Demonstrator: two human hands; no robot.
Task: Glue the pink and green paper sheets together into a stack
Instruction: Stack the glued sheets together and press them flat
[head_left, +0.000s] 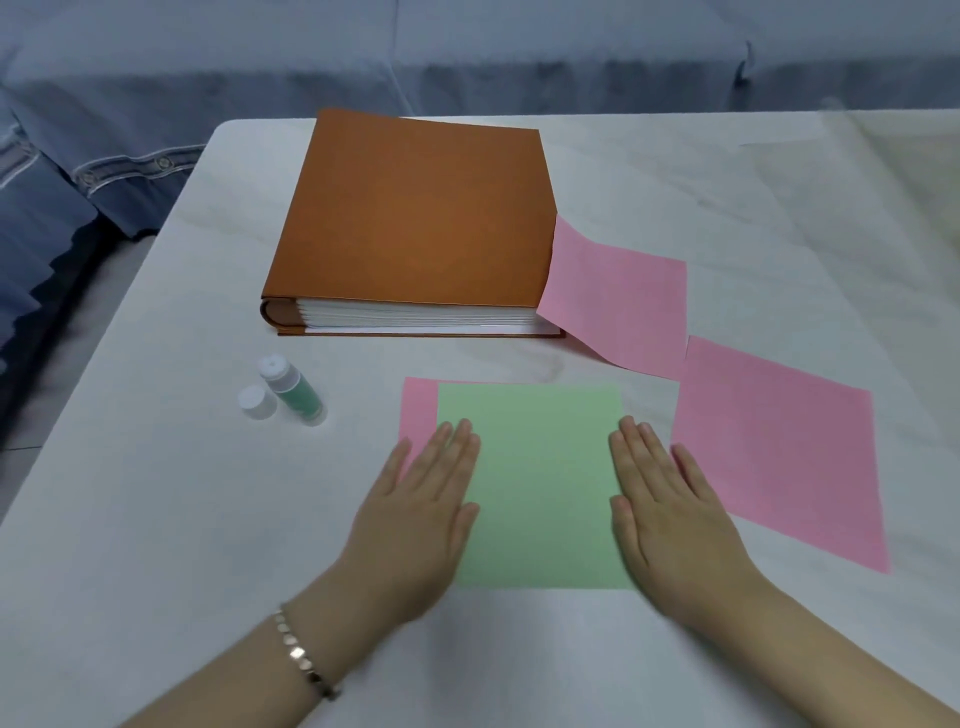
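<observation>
A green paper sheet (540, 483) lies flat on the table in front of me, on top of a pink sheet (418, 410) that shows as a strip along its left side. My left hand (421, 514) lies flat with straight fingers on the green sheet's left edge. My right hand (660, 509) lies flat the same way on its right edge. Two more pink sheets are to the right: one flat (779, 452), and one (618, 301) draped against the book. A glue bottle (293, 389) lies at the left with its white cap (257, 402) off beside it.
A thick orange book (410, 218) lies closed behind the sheets. The white table's (156, 519) left edge runs diagonally at the far left. A blue-covered sofa (311, 57) stands beyond the table's far edge.
</observation>
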